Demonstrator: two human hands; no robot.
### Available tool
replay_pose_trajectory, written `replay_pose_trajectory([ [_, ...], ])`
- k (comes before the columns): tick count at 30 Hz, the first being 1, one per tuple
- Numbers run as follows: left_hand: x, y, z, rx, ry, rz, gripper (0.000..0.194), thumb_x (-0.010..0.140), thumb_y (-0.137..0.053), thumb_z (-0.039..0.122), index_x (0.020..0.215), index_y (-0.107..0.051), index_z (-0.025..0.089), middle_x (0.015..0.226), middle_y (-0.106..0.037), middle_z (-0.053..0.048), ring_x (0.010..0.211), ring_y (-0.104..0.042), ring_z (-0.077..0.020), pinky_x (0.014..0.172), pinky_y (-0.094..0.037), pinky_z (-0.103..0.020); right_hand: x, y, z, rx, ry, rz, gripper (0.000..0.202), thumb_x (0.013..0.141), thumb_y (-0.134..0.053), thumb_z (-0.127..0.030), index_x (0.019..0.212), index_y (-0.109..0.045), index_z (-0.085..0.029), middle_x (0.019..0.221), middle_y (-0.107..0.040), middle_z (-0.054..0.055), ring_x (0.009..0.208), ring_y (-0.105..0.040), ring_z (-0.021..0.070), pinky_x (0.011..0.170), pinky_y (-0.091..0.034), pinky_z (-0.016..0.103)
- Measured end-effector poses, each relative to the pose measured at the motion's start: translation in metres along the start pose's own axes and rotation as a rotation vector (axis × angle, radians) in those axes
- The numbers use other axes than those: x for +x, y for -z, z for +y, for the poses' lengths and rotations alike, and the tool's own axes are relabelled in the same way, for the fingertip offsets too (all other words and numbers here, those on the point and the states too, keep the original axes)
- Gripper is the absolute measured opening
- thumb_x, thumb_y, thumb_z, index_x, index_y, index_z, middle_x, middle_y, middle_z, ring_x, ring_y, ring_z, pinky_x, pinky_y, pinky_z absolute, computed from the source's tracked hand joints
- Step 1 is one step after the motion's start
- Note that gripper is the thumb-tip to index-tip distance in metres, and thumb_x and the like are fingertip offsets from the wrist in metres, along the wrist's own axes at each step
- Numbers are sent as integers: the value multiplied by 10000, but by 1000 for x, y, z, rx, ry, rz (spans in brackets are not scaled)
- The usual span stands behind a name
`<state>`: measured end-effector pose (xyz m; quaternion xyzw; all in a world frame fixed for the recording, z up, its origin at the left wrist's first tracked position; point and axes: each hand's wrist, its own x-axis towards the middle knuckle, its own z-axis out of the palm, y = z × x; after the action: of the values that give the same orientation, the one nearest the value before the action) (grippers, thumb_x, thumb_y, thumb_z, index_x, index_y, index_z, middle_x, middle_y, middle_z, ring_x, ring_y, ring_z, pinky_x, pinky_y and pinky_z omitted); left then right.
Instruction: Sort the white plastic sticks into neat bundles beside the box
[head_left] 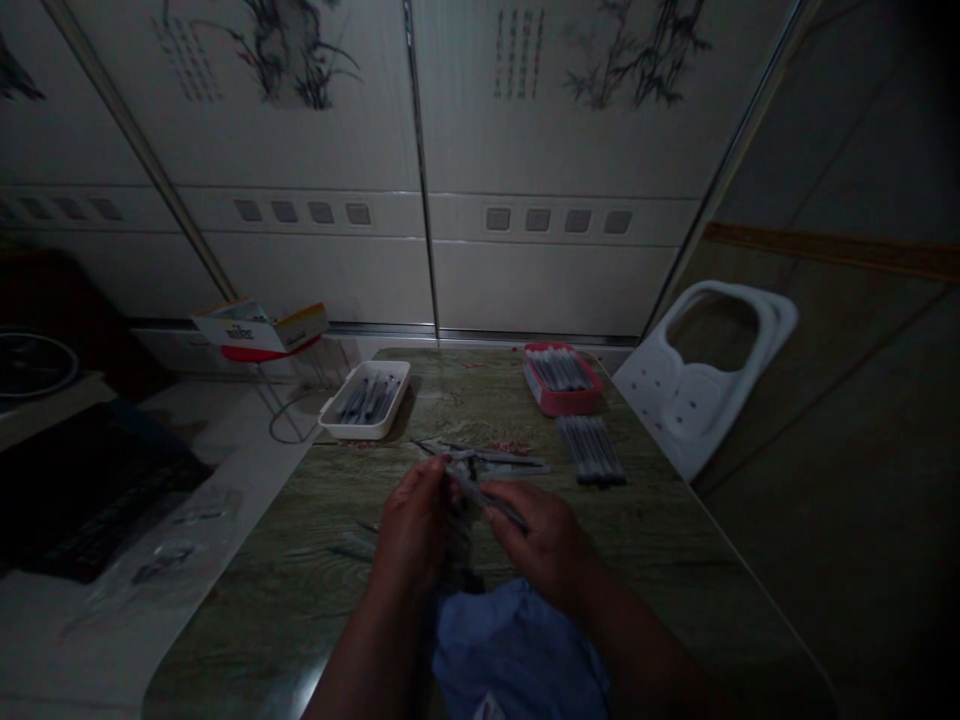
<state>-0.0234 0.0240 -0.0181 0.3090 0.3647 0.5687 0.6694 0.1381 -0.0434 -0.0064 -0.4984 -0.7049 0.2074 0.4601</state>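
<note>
Between my hands, over the middle of the table, a slim translucent pen (474,490) slants from upper left to lower right. My right hand (541,535) is closed around its lower part, thumb and fingers along the barrel. At the upper end, my left hand (416,520) pinches it with the fingertips; part of those fingers is hidden. Just beyond the hands lie several loose pen parts (510,462), pale and dark. More thin parts (352,545) lie left of my left wrist. Dim light hides their detail.
A white tray (403,385) of pen parts stands at the back left. At the back right is a red box (571,402) full of pens, with a row of pens (590,450) before it. Blue cloth (517,650) lies between my forearms. A white folding chair (675,400) stands right of the table (247,610).
</note>
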Motion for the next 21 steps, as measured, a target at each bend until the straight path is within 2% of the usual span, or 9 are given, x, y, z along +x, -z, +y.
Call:
replay_pose_trajectory([
  [3, -1, -1, 4, -70, 33, -17, 369, 792, -775, 323, 1097, -709, 127, 873, -689, -56, 737, -616, -121, 682, -490, -221, 0, -2, -1, 63, -138, -6, 313, 956, -571, -325, 1254, -633, -250, 1058, -745, 51, 882, -704, 197, 810, -535, 316],
  [5, -2, -2, 6, -85, 44, -26, 378, 804, -764, 318, 1119, -707, 116, 909, -704, -79, 743, -622, -126, 691, -499, -228, 0, -3, 0, 97, -194, -19, 289, 953, -576, -338, 1222, -643, -254, 1033, -746, 37, 854, -702, 190, 769, -527, 298],
  [8, -3, -2, 7, -85, 49, -21, 361, 831, -741, 340, 1108, -709, 111, 896, -710, -86, 703, -611, -119, 670, -501, -229, 0, -3, 0, 111, -209, -31, 256, 950, -576, -324, 1184, -662, -265, 1031, -744, 23, 879, -698, 187, 766, -510, 284],
  [17, -6, -6, 6, -82, 57, -40, 273, 822, -755, 333, 976, -715, 111, 839, -712, -75, 645, -585, -94, 647, -484, -203, -4, -3, -6, 123, -170, -22, 187, 955, -560, -298, 1083, -675, -223, 858, -717, 15, 741, -651, 160, 677, -473, 260],
  [21, -9, -8, 5, -79, 59, -51, 279, 829, -748, 349, 980, -712, 117, 834, -715, -75, 646, -589, -96, 655, -489, -208, -5, -4, -6, 170, -181, -7, 192, 964, -549, -295, 1083, -679, -219, 878, -720, 19, 760, -652, 158, 690, -482, 257],
])
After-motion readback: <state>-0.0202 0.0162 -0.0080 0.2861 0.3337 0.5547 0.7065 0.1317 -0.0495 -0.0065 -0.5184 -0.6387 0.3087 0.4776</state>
